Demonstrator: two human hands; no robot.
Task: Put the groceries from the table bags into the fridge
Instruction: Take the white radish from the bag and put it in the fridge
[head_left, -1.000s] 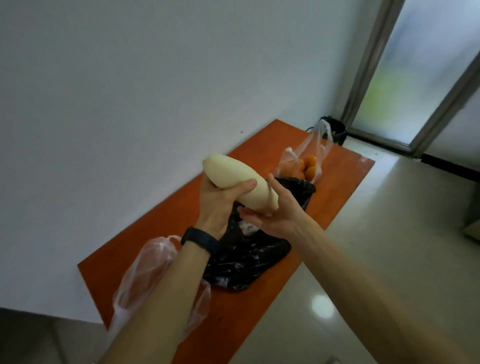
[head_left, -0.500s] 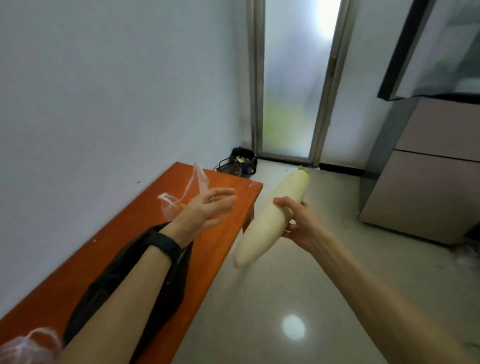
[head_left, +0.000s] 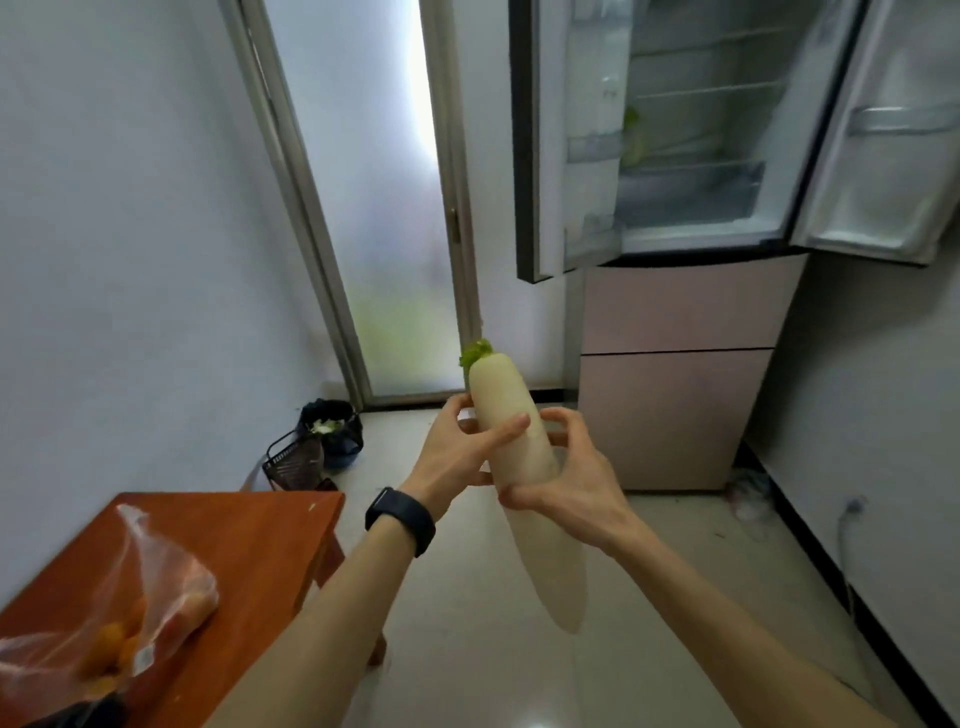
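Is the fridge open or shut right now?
Open. Both upper doors of the fridge are swung wide, baring the wire shelves inside. The two lower pink drawers look closed.

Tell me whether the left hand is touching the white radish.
Touching. The head view shows the left hand with its thumb laid across the front of the white radish, fingers behind it, while the right hand holds the other side.
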